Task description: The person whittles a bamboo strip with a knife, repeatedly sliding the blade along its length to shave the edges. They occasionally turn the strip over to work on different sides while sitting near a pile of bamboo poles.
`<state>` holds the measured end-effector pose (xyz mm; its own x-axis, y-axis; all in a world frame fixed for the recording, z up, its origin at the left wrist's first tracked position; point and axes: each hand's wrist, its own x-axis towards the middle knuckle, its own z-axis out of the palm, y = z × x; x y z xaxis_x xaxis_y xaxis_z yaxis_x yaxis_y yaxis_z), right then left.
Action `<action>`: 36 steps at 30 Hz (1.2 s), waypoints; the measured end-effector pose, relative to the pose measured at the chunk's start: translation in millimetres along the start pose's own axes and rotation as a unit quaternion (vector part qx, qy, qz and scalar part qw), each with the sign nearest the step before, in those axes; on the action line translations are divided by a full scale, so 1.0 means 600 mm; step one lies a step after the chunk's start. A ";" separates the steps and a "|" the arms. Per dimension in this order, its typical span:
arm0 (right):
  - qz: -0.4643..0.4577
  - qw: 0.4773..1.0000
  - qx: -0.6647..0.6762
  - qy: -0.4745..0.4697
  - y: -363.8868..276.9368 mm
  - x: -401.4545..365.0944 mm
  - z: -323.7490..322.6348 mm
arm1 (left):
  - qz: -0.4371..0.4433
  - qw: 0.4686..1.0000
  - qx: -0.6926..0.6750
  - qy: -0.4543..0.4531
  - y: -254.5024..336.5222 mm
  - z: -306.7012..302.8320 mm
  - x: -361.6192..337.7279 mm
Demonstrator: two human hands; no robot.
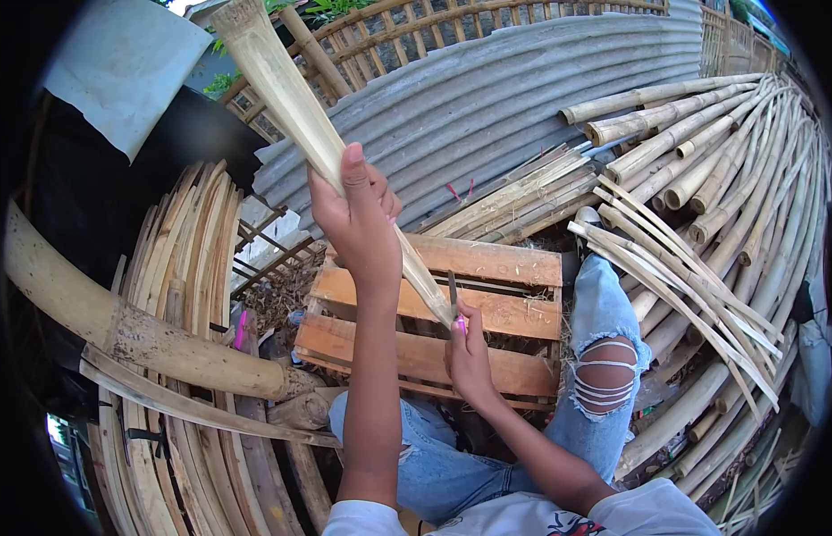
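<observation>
No writing, label, number or sign can be read anywhere here; the only print, a red and dark patch on the white shirt (570, 522) at the bottom edge, is cut off and illegible.

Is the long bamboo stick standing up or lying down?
Up, but tilted: the left hand holds the bamboo stick raised, top leaning left, bottom end at the knife in the right hand.

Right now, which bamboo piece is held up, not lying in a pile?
The split piece in the left hand, slanting up; the knife in the right hand meets its lower end. The others lie stacked.
</observation>
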<state>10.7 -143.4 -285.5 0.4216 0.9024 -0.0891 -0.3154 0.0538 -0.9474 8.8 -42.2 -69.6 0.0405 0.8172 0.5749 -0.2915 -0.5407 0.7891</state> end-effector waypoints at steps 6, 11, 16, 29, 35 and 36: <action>-0.054 0.996 -0.065 0.023 0.057 -0.018 -0.006 | 0.012 1.000 -0.025 -0.014 -0.004 -0.011 0.004; 0.044 0.990 0.127 -0.052 -0.132 -0.013 0.017 | -0.005 0.997 -0.061 -0.047 -0.008 -0.010 0.003; 0.046 0.994 0.087 -0.045 -0.114 -0.012 0.001 | -0.009 0.995 -0.081 -0.064 -0.007 -0.009 -0.002; 0.059 0.992 0.110 -0.037 -0.109 -0.031 0.008 | -0.002 0.991 -0.104 -0.078 -0.005 -0.005 0.000; -0.092 0.968 -0.231 0.037 0.053 -0.044 -0.032 | 0.016 0.993 -0.083 -0.084 -0.008 -0.015 0.010; 0.004 0.985 -0.173 0.019 0.027 -0.043 -0.035 | 0.017 0.992 -0.088 -0.093 -0.006 -0.014 0.009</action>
<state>12.5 -174.9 -304.8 0.4547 0.8848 -0.1015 -0.0135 -0.1071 -0.9942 2.0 -34.0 -71.3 0.1988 0.7390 0.6438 -0.4566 -0.5114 0.7280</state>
